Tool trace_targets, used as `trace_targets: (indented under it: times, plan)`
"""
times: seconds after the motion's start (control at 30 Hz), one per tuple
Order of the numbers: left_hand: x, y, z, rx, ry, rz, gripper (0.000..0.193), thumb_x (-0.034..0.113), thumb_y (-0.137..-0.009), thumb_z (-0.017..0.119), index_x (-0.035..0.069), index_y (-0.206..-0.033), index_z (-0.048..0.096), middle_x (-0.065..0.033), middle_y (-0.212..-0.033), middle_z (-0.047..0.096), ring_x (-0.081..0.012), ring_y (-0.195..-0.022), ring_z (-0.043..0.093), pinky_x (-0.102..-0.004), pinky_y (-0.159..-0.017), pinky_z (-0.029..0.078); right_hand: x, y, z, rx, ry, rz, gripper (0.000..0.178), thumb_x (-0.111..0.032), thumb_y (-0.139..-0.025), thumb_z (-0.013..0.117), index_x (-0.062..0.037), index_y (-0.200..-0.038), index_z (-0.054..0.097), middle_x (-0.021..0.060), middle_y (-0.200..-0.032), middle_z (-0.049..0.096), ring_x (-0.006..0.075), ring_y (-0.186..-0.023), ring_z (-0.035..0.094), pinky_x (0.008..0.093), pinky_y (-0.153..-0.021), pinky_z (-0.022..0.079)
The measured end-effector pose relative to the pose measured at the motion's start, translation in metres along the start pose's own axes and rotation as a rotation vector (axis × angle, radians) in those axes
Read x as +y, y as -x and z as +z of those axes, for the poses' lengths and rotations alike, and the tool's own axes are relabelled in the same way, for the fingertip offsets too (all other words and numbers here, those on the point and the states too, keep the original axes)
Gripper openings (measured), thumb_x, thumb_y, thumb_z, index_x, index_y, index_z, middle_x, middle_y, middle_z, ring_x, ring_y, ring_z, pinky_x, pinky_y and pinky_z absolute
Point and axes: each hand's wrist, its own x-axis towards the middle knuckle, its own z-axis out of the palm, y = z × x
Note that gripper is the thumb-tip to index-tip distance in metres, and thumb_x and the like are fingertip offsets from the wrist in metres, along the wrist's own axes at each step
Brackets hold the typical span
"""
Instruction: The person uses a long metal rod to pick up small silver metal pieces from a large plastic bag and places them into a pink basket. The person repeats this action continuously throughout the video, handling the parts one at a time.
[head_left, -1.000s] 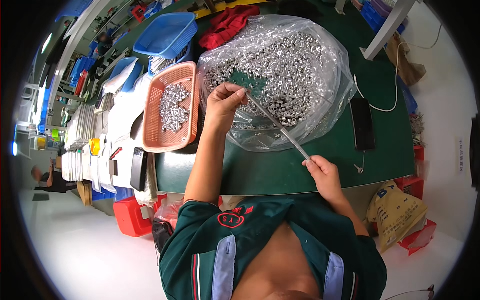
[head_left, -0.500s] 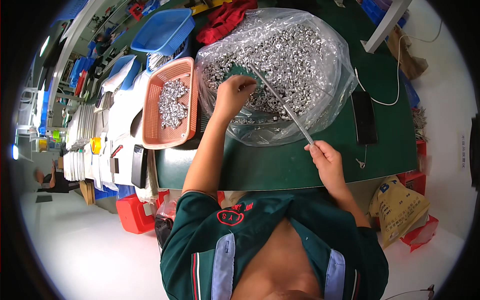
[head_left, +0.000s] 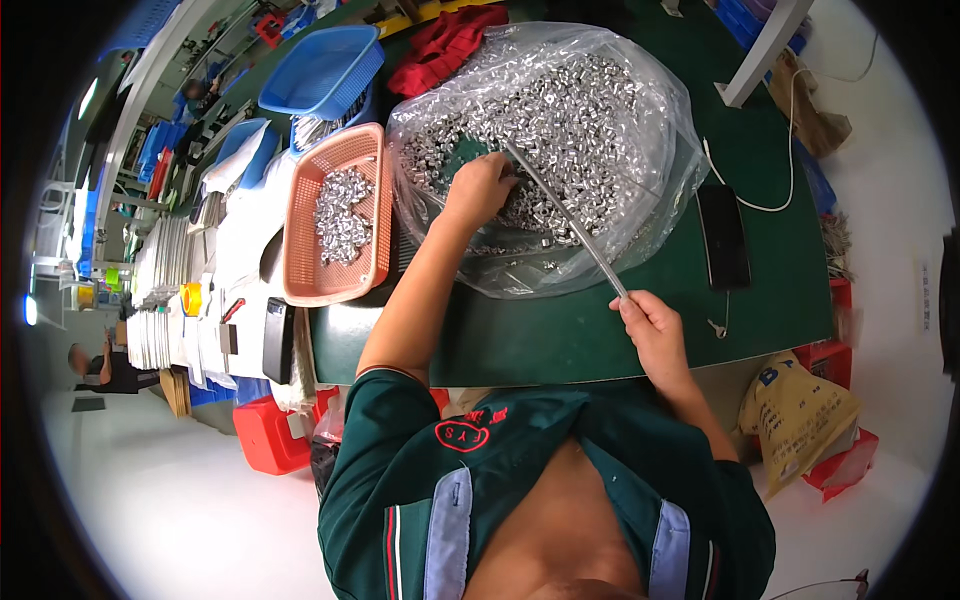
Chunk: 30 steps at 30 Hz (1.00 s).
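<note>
A large clear plastic bag (head_left: 655, 225) lies spread on the green table, holding a heap of small shiny metal pieces (head_left: 585, 110). My right hand (head_left: 655, 330) is closed round the near end of a long thin metal rod (head_left: 575, 222). The rod slants up and left, its far end over the heap. My left hand (head_left: 480, 188) is at the heap's left part, fingers bent together close to the pieces; what they pinch, if anything, is hidden. Left of it stands a pink basket (head_left: 290, 240) with more small metal pieces (head_left: 343, 215) inside.
Blue baskets (head_left: 320, 75) and a red cloth (head_left: 440, 48) lie behind. A black phone (head_left: 724, 235) with a white cable (head_left: 775, 208) is at the right, near a metal post (head_left: 765, 55). Papers and another dark phone (head_left: 278, 340) are left. A person (head_left: 110, 365) stands far left.
My left hand has moved slightly right and down, nearer the pieces beside the rod. My right hand still holds the rod in nearly the same place. The view has shifted a little.
</note>
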Motion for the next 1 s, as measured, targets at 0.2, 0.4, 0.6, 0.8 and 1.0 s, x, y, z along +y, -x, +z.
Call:
trace_targets:
  times: [0.2,0.4,0.6,0.8,1.0]
  plan:
    - [-0.004,0.012,-0.023,0.014,1.37,-0.321,0.016,0.015,-0.088,0.064,0.001,-0.094,0.06,-0.0053,-0.081,0.06,-0.015,-0.071,0.054,-0.0275,-0.064,0.043,0.002,-0.001,-0.001,-0.002,0.021,0.004,0.015,-0.013,-0.093,0.058,0.0003,-0.094,0.065,-0.0051,-0.064,0.045,0.0021,-0.059,0.038,0.0208,-0.052,0.031]
    - [-0.004,0.029,-0.036,-0.121,2.19,-0.273,0.026,0.013,-0.087,0.061,-0.002,-0.109,0.058,-0.009,-0.088,0.06,-0.0165,-0.075,0.051,-0.0288,-0.067,0.042,0.008,-0.001,0.001,-0.019,0.095,-0.018,0.015,-0.013,-0.093,0.058,0.0006,-0.093,0.065,-0.0039,-0.063,0.046,0.0026,-0.059,0.039,0.0213,-0.052,0.032]
    - [-0.001,0.036,-0.043,-0.139,2.068,-0.219,0.02,0.011,-0.088,0.062,-0.001,-0.103,0.06,-0.0076,-0.083,0.061,-0.0151,-0.071,0.053,-0.0277,-0.064,0.042,0.006,-0.001,0.004,-0.05,0.12,-0.036,0.017,-0.015,-0.093,0.059,0.0013,-0.093,0.065,-0.0033,-0.062,0.045,0.0033,-0.059,0.039,0.0218,-0.052,0.033]
    - [0.01,0.038,-0.053,-0.064,1.729,-0.296,0.01,0.009,-0.086,0.067,0.0,-0.088,0.063,-0.0036,-0.073,0.057,-0.0126,-0.066,0.05,-0.026,-0.061,0.04,0.005,-0.001,0.004,-0.013,0.214,-0.104,0.016,-0.014,-0.092,0.06,0.0014,-0.092,0.064,-0.0021,-0.06,0.044,0.0037,-0.057,0.039,0.023,-0.051,0.033]
    - [0.001,0.044,-0.065,-0.122,1.439,-0.318,0.012,0.012,-0.085,0.07,0.002,-0.082,0.063,-0.0009,-0.068,0.057,-0.0094,-0.058,0.047,-0.0236,-0.055,0.038,0.002,0.001,-0.002,0.041,0.335,-0.217,0.015,-0.013,-0.091,0.061,0.001,-0.091,0.064,-0.0002,-0.058,0.044,0.0041,-0.055,0.039,0.0232,-0.049,0.034]
